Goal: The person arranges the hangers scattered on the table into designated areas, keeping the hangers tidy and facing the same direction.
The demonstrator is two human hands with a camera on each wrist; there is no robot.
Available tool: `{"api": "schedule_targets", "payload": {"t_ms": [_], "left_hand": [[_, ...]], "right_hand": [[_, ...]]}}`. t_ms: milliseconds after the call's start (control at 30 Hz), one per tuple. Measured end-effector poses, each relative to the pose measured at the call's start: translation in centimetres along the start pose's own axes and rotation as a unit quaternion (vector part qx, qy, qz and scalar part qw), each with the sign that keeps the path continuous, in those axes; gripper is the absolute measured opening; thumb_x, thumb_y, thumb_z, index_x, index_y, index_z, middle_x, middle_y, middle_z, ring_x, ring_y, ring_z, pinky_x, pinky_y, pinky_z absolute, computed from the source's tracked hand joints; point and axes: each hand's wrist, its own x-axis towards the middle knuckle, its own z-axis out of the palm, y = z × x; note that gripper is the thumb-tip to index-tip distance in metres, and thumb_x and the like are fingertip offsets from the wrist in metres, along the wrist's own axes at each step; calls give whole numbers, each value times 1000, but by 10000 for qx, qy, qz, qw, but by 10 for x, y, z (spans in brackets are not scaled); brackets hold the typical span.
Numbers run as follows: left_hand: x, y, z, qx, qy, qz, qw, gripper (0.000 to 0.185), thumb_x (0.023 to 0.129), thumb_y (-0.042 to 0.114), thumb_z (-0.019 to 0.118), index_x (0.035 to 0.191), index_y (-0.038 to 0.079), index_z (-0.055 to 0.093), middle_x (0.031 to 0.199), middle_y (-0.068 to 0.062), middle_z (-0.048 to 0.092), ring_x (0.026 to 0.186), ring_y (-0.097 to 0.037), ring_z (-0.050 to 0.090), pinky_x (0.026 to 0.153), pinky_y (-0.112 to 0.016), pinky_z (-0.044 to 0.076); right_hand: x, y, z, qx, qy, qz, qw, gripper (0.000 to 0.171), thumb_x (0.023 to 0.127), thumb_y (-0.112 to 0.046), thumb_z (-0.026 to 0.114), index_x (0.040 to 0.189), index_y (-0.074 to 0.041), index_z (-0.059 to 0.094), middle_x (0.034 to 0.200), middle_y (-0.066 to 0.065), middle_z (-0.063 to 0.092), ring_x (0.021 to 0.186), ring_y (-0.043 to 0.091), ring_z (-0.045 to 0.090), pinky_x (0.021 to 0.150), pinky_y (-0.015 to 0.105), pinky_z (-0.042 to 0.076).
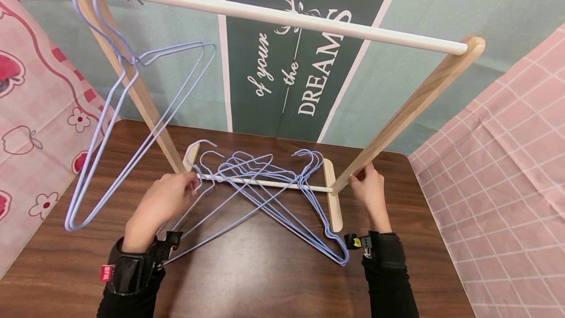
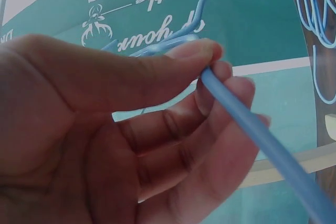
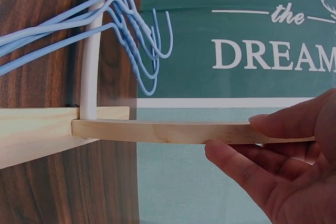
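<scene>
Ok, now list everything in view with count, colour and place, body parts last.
Slim bent hangers: two, periwinkle, upper rod's left end; several more, too overlapped to count, low about the lower rod, one pinched by the left hand
Straight round rods: two, white, upper and lower between the posts
Flat wooden posts: two, pale tan, rack's sides
Flat wooden feet: two, pale tan, under the posts
Wood-grain table: one, dark brown, beneath
Lettered backdrop: one, green with white, behind
Patterned cloths: two, pink, left and right
Wrist straps: two, black, wrists
Sleeves: two, black, forearms
Left hand: one, bare, at a hanger
Right hand: one, bare, pinching the right post
</scene>
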Motion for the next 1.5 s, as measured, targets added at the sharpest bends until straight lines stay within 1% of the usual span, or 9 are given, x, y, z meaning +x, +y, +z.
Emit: {"api": "schedule_targets", "payload": {"t_ms": [200,333,433,567,700,900,1067,1367,1500], "left_hand": [[0,2,-2,20,-16,-164,9999,7,77,4,61,80,10,60,61,1,51,54,-20,44,48,-36,35],[-1,3,-4,27,-53,-235,9997,6,79,4,61,81,9,59,61,1,48,55,-21,43,49,-36,35],[0,4,-6,30,-36,-265,9996,4,79,4,60,81,7,58,61,0,48,55,-21,44,48,-36,35],[0,6,-10,37,104,-307,9995,7,78,1,57,80,8,58,65,-3,54,55,-25,48,48,-40,36],[1,7,-12,101,205,-347,9991,8,76,1,57,78,9,58,67,-7,55,56,-29,50,48,-43,37],[2,8,-16,124,198,-390,9990,7,77,1,56,79,8,58,68,-8,56,57,-31,51,49,-44,38],[3,11,-21,58,138,-532,9985,7,78,3,57,83,7,60,71,-10,58,58,-31,51,49,-44,38],[4,15,-30,58,316,-498,9982,9,79,2,57,86,5,61,71,-10,59,58,-32,52,49,-45,38],[3,17,-34,76,332,-530,9980,9,80,2,55,87,6,61,72,-10,59,59,-32,52,49,-45,38]], "right_hand": [[0,0,0,-6,10,20,10000,23,82,1,56,102,10,50,83,26,57,70,35,56,53,32,42],[0,-1,0,-10,-5,21,10000,23,82,1,56,102,10,50,83,26,57,70,35,57,53,32,42],[0,0,1,-6,-13,25,10000,22,82,1,56,102,10,50,83,26,57,70,35,57,53,32,42],[0,0,0,-8,4,0,10000,22,82,2,56,102,10,50,83,26,57,70,35,57,53,33,42],[0,-1,0,-3,14,-25,10000,22,82,2,56,102,10,50,82,26,57,70,35,57,54,34,42],[0,0,1,20,42,-35,10000,23,82,1,56,103,10,50,82,25,57,69,35,57,53,32,42],[0,-1,1,20,41,-24,10000,24,82,2,57,104,10,50,82,26,57,69,35,57,53,34,42],[0,-2,0,12,52,-9,10000,23,82,2,56,103,9,50,82,26,57,70,35,57,55,35,43],[0,-2,0,1,50,-24,10000,24,82,2,56,103,10,50,82,26,57,70,35,57,55,36,43]]}}
